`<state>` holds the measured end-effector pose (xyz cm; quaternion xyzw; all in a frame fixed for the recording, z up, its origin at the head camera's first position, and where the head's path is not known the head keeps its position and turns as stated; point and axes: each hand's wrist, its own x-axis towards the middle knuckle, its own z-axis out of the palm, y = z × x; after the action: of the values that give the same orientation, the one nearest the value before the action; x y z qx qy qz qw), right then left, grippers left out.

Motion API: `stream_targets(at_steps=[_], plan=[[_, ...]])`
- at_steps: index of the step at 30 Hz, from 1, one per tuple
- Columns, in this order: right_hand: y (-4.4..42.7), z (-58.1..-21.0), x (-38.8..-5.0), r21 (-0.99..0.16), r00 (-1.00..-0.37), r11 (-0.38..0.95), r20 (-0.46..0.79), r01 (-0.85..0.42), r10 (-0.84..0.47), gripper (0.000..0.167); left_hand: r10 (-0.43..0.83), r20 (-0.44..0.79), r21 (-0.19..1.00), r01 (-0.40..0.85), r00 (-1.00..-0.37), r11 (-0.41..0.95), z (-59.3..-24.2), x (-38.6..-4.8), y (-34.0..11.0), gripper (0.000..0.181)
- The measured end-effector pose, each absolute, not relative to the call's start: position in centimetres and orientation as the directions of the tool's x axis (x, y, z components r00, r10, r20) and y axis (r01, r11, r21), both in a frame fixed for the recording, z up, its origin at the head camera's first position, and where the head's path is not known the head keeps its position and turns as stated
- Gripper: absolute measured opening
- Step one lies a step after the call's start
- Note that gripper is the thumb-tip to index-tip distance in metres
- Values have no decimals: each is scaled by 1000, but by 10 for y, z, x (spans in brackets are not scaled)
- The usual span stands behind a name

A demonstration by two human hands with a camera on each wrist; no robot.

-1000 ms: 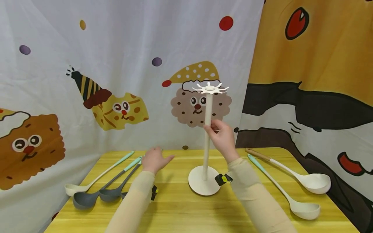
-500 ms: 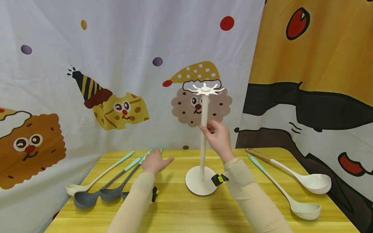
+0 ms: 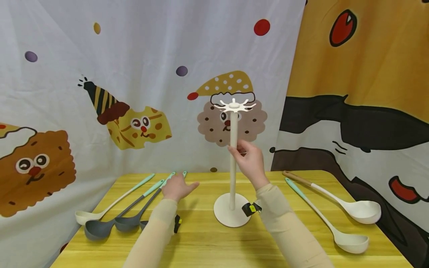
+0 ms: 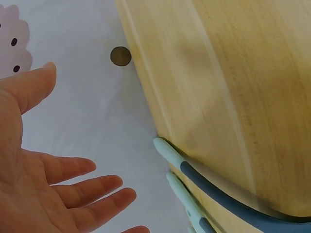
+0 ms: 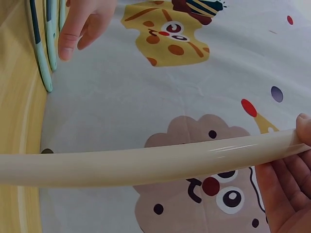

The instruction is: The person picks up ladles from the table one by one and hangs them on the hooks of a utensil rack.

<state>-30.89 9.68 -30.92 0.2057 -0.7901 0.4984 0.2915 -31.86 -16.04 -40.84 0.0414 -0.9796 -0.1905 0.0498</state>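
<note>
Cloth (image 3: 140,48) backs wooden table (image 3: 199,242), right grip (image 3: 251,162) pinching white stand (image 3: 232,176), left grip (image 3: 176,188) spread empty.

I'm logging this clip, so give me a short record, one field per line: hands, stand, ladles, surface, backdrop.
Right hand: pinches the stand partway up
Left hand: fingers extended, near the gray ladles
Stand: white, upright, spoked top
Ladles left of stand: three gray, plus one cream ladle
Ladles right of stand: mint-handled ladle, brown-handled ladle
Surface: wood-grain table
Backdrop: cartoon-printed cloth
</note>
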Motion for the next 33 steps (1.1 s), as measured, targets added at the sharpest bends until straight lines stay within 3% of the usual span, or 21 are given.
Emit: stream_targets(at_steps=[15,27,33], plan=[[94,-312,-304,-706,-772,398,636,-586,-10,18,-115,15,339,-103,-993,935,-413,-324,-161,75],[93,-315,-305,-718,-782,394,623,-573,-3,19,-166,-58,359,-176,-984,916,-422,-326,-166,44],[93,-315,-306,-721,-785,392,619,-572,-7,17,-191,-70,358,-203,-979,912,-425,-323,-168,37]])
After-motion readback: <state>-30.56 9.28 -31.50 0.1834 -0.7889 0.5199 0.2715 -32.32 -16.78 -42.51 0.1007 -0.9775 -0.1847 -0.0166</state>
